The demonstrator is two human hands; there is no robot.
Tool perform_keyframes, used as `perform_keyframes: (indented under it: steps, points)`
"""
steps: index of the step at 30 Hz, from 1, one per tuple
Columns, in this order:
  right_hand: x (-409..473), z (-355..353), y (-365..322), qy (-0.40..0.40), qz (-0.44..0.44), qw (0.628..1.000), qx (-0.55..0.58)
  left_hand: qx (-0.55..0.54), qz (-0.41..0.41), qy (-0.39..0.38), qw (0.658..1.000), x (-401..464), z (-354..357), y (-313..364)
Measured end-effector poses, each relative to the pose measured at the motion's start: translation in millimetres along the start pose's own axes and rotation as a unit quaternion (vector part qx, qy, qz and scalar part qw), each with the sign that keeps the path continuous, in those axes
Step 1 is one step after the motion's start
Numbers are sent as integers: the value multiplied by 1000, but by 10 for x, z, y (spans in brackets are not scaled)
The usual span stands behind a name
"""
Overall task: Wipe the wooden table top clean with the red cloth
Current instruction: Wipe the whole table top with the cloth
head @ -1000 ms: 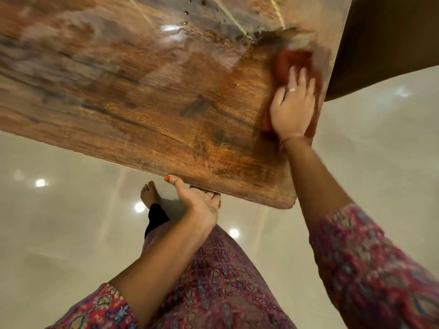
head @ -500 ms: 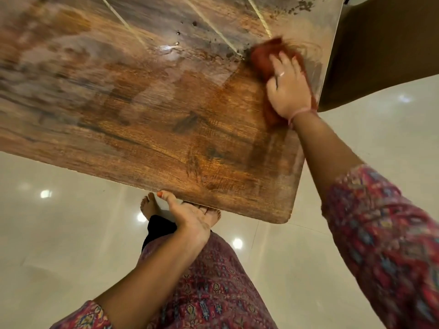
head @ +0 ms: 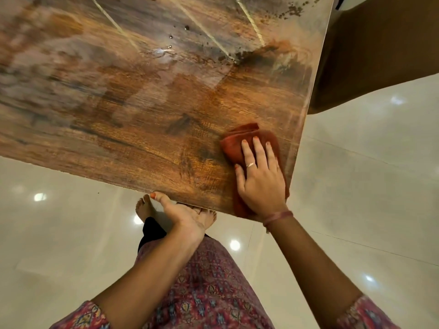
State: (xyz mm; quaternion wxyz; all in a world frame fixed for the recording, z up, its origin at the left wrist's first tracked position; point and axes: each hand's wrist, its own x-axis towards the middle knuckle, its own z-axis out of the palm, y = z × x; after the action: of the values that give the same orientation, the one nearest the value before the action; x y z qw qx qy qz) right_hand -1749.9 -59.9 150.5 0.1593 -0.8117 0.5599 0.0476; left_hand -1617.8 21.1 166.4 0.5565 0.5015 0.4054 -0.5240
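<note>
The wooden table top (head: 147,96) fills the upper part of the head view, glossy and streaked, with dark specks near its far right corner. The red cloth (head: 231,144) lies bunched on the table's near right corner. My right hand (head: 260,179) presses flat on the cloth, fingers spread, covering most of it. My left hand (head: 183,216) holds the table's near edge, thumb on top and fingers hidden underneath.
A shiny pale tiled floor (head: 361,176) surrounds the table. A dark brown piece of furniture (head: 380,55) stands beyond the table's right edge. My bare feet (head: 143,207) and patterned garment are below the near edge.
My right hand has drawn the red cloth from the far right part of the table back toward me to the near right corner. My left hand has stayed on the near edge.
</note>
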Motion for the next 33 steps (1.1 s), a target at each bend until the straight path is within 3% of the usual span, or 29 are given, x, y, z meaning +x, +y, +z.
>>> perform_keyframes:
  steps: [3, 7, 10, 13, 16, 20, 23, 27, 33]
  points:
    - [759, -224, 246, 27, 12, 1000, 7, 20, 2, 0, 1000, 63, -55, 3]
    - [1993, -619, 667, 43, 118, 991, 54, 25, 8, -12, 1000, 93, -85, -17]
    - [2365, -754, 808, 39, 175, 981, 76, 25, 25, -9, 999, 114, -98, -25]
    - [2051, -593, 661, 86, 197, 972, 91, 10, 28, -18, 999, 125, -115, -16]
    - [1134, -197, 403, 134, 212, 964, 86, 2, 34, 2, 999, 110, -72, -20]
    - [-219, 284, 35, 126, 209, 968, 64, -8, 45, 35, 998, 99, -22, -27]
    - [-380, 347, 38, 95, 200, 973, 59, -6, 42, 26, 999, 90, -14, -42]
    - [474, 43, 325, 116, 185, 974, 63, 0, 45, 9, 999, 110, -34, -43]
    - [2129, -575, 741, 122, 260, 953, 95, 6, 47, -18, 999, 141, -63, -51]
